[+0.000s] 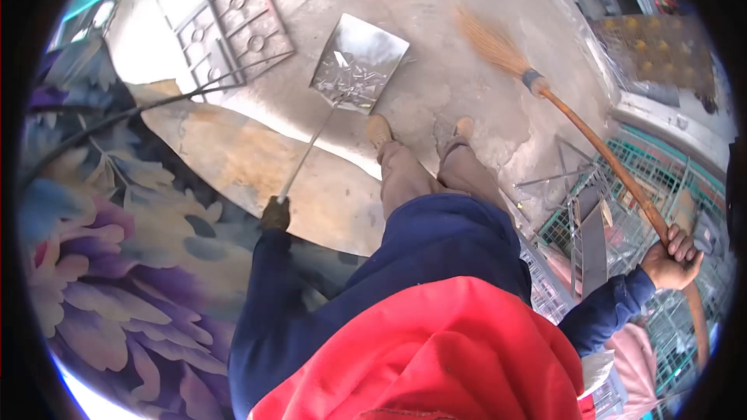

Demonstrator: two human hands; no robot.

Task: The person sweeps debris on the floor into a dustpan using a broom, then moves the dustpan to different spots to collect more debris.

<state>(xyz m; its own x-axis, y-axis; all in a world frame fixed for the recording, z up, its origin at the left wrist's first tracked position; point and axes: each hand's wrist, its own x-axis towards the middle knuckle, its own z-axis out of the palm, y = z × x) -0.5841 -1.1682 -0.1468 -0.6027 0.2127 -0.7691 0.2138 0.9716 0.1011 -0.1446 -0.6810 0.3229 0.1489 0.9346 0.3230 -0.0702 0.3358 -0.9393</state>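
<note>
My left hand [276,213], dark against the sleeve, is closed round the end of a long thin handle. That handle runs up to a metal dustpan [372,47], which rests on the concrete floor in front of my shoes with scraps and bits of debris in it. On the other side, my right hand [674,260] grips the wooden stick of a broom [597,143]. The broom's straw bristles fan out on the floor to the right of the dustpan, slightly blurred. A dark band binds the bristles to the stick.
A metal grille frame [241,27] stands at the upper left. Flower-patterned fabric [117,303] covers the left side. Green wire crates [650,163] and metal pieces [589,237] lie at the right, below a whitish ledge [654,120]. My shoes [379,131] stand just behind the dustpan.
</note>
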